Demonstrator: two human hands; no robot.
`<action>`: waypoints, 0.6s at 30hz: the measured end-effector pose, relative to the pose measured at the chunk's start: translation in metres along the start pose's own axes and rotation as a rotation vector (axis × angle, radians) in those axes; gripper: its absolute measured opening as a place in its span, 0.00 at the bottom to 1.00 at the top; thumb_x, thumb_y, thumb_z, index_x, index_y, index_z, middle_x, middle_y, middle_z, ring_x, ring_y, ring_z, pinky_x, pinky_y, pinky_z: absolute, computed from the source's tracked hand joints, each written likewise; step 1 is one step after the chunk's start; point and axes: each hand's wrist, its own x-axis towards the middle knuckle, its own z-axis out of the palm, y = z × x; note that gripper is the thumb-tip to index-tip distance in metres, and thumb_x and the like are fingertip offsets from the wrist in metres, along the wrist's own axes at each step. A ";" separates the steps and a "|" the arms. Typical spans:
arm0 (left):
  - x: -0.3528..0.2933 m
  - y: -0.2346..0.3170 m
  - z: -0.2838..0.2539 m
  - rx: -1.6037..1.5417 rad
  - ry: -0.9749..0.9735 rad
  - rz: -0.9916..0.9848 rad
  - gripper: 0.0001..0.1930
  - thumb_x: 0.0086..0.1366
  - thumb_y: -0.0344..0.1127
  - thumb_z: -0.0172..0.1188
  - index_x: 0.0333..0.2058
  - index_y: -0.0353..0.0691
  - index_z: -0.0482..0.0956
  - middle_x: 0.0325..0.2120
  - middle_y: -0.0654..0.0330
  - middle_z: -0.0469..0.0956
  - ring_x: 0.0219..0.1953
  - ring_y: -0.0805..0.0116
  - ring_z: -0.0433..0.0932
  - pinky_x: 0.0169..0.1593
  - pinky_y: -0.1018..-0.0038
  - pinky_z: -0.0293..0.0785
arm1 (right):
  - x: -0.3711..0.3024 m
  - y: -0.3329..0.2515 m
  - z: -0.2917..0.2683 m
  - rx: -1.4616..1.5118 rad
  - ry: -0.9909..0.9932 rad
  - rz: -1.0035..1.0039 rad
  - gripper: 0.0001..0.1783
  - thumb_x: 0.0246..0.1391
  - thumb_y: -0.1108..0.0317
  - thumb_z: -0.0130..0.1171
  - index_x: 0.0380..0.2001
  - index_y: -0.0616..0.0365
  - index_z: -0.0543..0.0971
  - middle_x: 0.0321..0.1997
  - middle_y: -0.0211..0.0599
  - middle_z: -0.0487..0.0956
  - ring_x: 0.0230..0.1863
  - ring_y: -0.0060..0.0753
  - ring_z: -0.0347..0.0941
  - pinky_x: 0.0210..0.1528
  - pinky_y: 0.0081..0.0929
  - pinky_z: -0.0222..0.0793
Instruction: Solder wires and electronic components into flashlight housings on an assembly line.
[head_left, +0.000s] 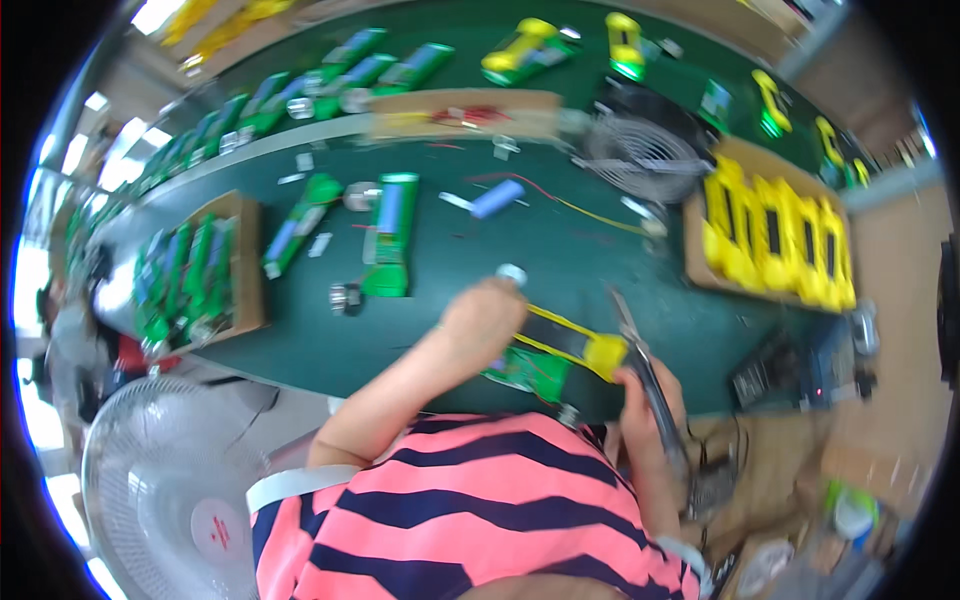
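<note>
Gripping pointed tool in right fingers; curling left fingers at yellow casing, hold unclear; ideally steadying both

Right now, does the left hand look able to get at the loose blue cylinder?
Probably yes: the blue cylinder lies beyond the left hand with only a small pale round piece between them, though that hand seems busy at the yellow frame.

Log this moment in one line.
left hand: at left end of yellow casing | right hand: holding soldering iron | green circuit board: beside casing
</note>
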 end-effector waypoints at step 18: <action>-0.008 0.004 -0.009 -0.165 -0.003 -0.196 0.05 0.41 0.32 0.57 0.19 0.40 0.78 0.25 0.54 0.74 0.32 0.59 0.75 0.30 0.66 0.72 | -0.021 0.026 0.014 -0.119 -0.014 0.017 0.30 0.37 0.73 0.63 0.47 0.61 0.64 0.46 0.41 0.71 0.58 0.50 0.55 0.61 0.43 0.45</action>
